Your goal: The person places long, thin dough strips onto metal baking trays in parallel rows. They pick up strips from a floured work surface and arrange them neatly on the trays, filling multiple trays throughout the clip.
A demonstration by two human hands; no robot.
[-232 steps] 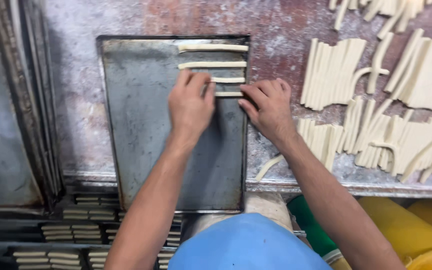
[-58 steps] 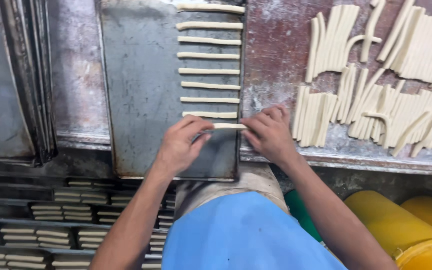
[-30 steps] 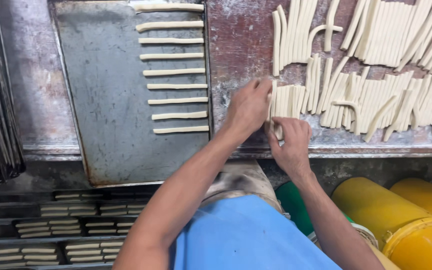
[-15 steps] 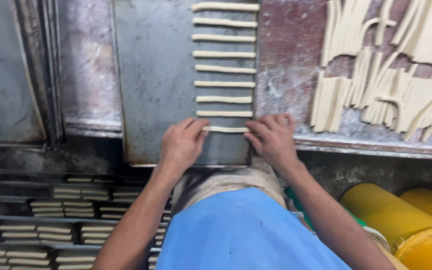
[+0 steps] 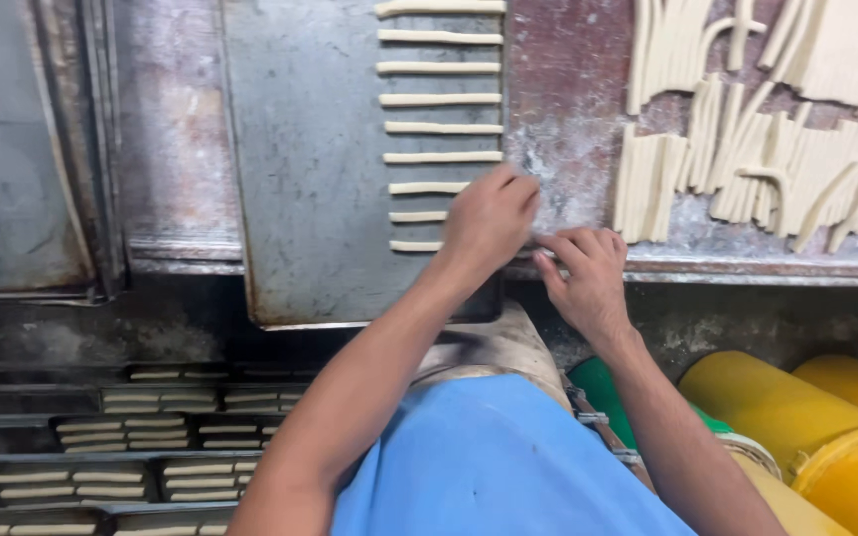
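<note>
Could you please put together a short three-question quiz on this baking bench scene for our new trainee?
1. True or false: the dough strips on the metal baking tray lie in one column, parallel to each other.
2. Which hand reaches across the tray's right edge: A) left hand B) right hand?
3. Fill in: the loose heap of cut dough sticks lies to the ____ of the tray.

Key: 1 true; 2 A; 3 right.
</note>
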